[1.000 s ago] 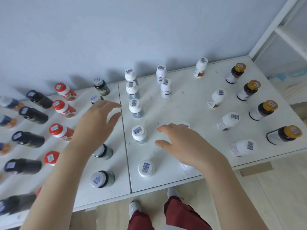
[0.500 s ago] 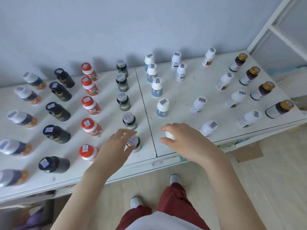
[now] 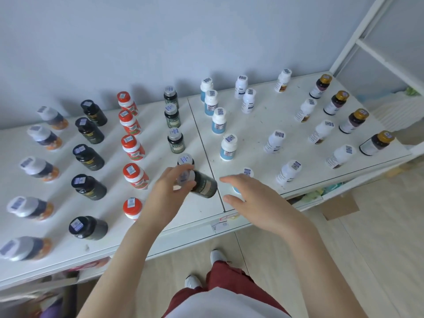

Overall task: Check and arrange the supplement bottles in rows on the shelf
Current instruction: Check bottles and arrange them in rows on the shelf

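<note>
Most bottles stood in rows on the shelf — little seemed left — left grip clamped a tilted dark bottle, right grip apart.

A pale blue-grey wall rises behind, a white metal frame stands at right, and on the light wood floor are a brown cardboard box, red trousers and white shoes.

shelf top: white, matt, scuff-speckled. dark green bottle: glossy, paper label. red caps: smooth shiny plastic. gold caps: metallic sheen. floor: pale wood-grain planks. cardboard box: matt brown.
</note>
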